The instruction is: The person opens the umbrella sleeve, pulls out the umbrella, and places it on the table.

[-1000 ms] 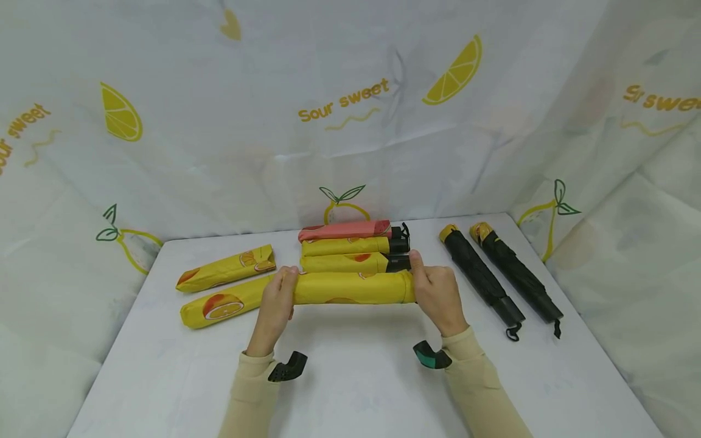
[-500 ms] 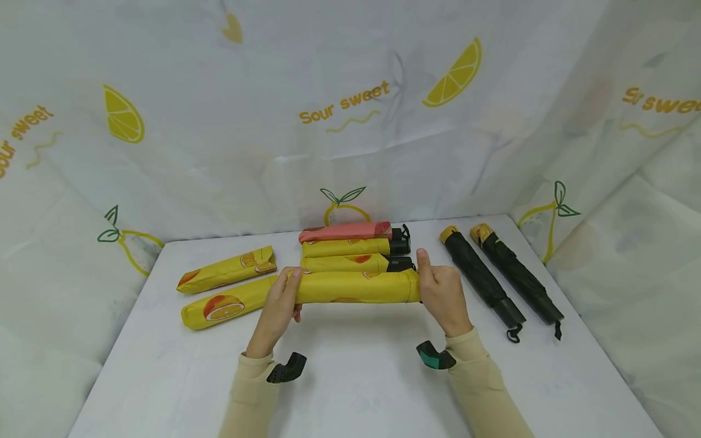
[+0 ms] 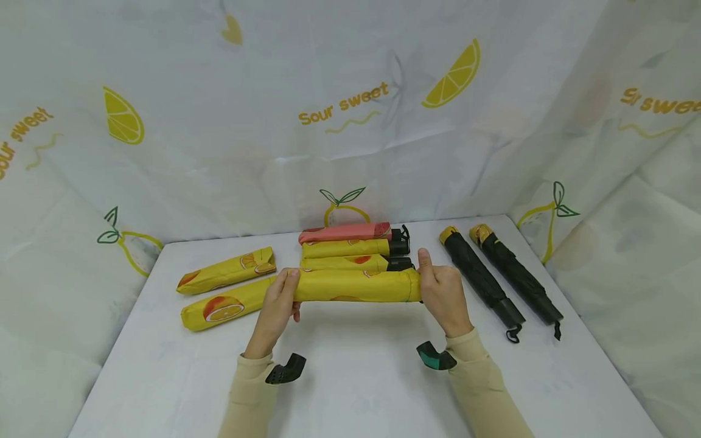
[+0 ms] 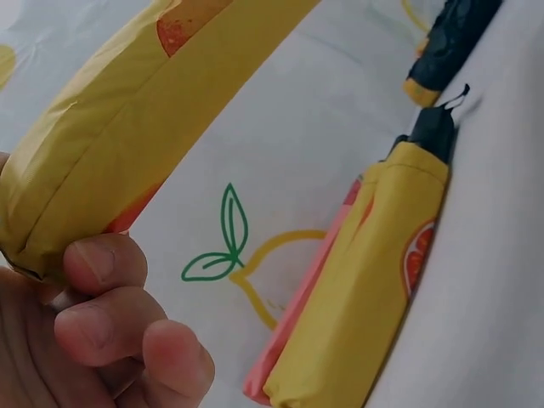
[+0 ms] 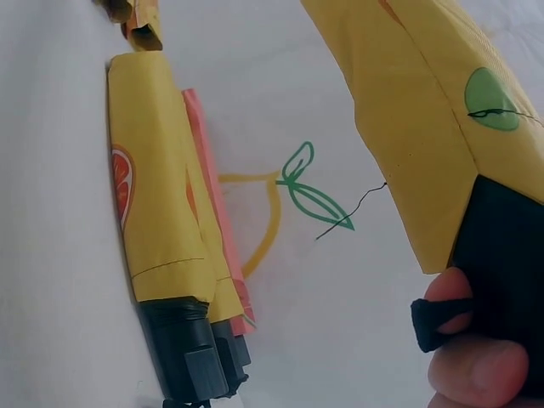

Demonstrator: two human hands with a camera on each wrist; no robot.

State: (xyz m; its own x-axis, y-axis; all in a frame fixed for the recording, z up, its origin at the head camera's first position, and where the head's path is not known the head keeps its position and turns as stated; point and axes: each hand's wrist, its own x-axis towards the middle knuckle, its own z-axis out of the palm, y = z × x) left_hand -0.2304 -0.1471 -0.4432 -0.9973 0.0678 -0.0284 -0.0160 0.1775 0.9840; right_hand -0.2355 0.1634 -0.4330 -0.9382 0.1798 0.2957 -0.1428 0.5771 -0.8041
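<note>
In the head view, a folded umbrella point(image 3: 356, 286) in a yellow fruit-print sleeve is held level above the table, between both hands. My left hand point(image 3: 276, 310) grips its left end; the left wrist view shows curled fingertips point(image 4: 106, 263) against the sleeve's end point(image 4: 93, 187). Its right end is in my right hand point(image 3: 445, 298), thumb pointing up. The right wrist view shows the black handle point(image 5: 506, 272) and a small strap point(image 5: 438, 319) by my fingers. Behind it lie two yellow-sleeved umbrellas point(image 3: 345, 247) and a red-sleeved one point(image 3: 345, 232), side by side with black handles to the right.
Two yellow fruit-print sleeves point(image 3: 226, 271) lie on the left of the white table point(image 3: 361, 377); one sits partly behind my left hand. Two bare black umbrellas point(image 3: 482, 274) with yellow tips lie slanted on the right. A white printed cloth point(image 3: 246, 152) stands behind the table.
Over the first half second, my right hand and the umbrella's right end shifted slightly to the right. Since then almost nothing has moved.
</note>
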